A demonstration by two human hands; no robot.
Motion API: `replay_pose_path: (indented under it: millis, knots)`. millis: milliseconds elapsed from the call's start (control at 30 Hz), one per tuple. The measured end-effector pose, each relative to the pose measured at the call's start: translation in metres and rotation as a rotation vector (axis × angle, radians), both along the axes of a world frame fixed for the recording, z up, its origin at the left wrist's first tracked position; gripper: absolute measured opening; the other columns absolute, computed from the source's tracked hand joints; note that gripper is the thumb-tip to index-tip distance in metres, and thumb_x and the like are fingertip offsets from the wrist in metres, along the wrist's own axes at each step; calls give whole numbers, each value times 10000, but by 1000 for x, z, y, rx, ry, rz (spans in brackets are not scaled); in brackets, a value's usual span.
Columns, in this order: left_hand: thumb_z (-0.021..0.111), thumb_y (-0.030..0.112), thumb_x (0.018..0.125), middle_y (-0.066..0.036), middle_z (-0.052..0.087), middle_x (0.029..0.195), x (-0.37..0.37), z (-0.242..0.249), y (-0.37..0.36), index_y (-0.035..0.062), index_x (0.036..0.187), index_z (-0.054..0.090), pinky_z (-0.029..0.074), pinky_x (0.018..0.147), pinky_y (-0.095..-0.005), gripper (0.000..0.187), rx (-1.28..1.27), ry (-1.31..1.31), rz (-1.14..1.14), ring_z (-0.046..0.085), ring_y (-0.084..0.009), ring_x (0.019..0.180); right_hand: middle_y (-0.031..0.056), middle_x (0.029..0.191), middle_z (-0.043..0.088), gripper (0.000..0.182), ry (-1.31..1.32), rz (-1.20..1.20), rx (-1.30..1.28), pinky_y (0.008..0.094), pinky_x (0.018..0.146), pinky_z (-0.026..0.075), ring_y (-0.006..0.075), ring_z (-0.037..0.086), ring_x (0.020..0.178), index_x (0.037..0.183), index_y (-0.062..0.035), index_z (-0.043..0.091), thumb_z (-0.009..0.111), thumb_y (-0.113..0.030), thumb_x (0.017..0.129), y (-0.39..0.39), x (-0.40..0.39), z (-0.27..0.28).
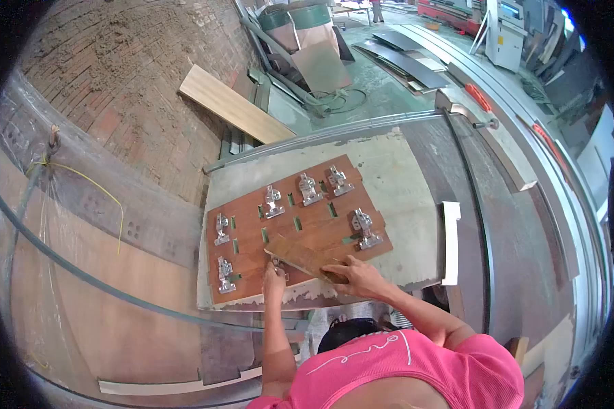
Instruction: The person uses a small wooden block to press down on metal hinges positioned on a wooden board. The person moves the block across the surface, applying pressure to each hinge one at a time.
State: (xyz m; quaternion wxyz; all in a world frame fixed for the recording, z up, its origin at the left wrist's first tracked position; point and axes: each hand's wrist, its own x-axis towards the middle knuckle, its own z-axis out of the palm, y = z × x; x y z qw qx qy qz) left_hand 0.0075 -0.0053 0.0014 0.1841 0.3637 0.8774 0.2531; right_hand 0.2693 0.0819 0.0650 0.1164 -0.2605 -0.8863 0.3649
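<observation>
A reddish-brown board [314, 228] with cut slots lies on the pale worktop [396, 163]. Several silver metal hinges [310, 189] stand along its back and side edges. Near the board's front edge, my left hand [275, 278] is closed around a small metal piece, mostly hidden by the fingers. My right hand [355, 276] grips the right end of a narrow brown wooden strip [297, 257], which slants over the board with its left end just above my left hand.
A light plank [232, 102] leans behind the worktop. To the right are long metal rails [474, 198] and a white angled piece [450, 242]. Plastic sheeting [82, 225] covers a panel at the left. Part of a person [377, 10] shows in the far background.
</observation>
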Motion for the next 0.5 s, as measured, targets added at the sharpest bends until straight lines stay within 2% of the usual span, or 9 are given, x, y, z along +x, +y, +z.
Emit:
replay_pose_path:
  millis: [100,133,233,367,500]
  knots:
    - [470,256,895,-247,631,996,-7,-20,0,35,1095,552,442,821,-510,309,120,36,-1,594,-428,949,204,1149,556,575,-8,-13,24,467,860,491,374,547,1051,1326,-238,504,633,-330,773,-5,1,-3]
    - [466,255,898,-245,635,996,-8,-21,1,47,1089,561,446,814,-504,298,54,114,4,598,-419,958,206,1153,555,571,-46,-28,33,465,860,492,376,550,1048,1324,-238,507,631,-329,773,-4,0,-1]
    - [463,264,898,-244,634,1010,-4,-18,-1,53,1099,560,440,824,-506,307,115,127,-1,597,-413,975,207,1156,550,569,-64,-31,-9,462,859,492,376,553,1052,1320,-240,512,631,-337,772,-5,3,7]
    - [470,268,886,-237,641,995,8,-4,1,55,1124,559,433,838,-508,331,58,99,73,603,-403,973,202,1121,559,567,-22,-31,28,467,854,491,373,557,1045,1317,-237,516,630,-344,772,-6,9,1]
    - [473,281,889,-231,644,994,-2,-16,4,57,1149,553,434,838,-507,352,41,140,31,602,-406,971,191,1131,560,554,-21,-45,-19,477,861,487,376,551,1049,1302,-232,528,633,-335,768,-2,6,0]
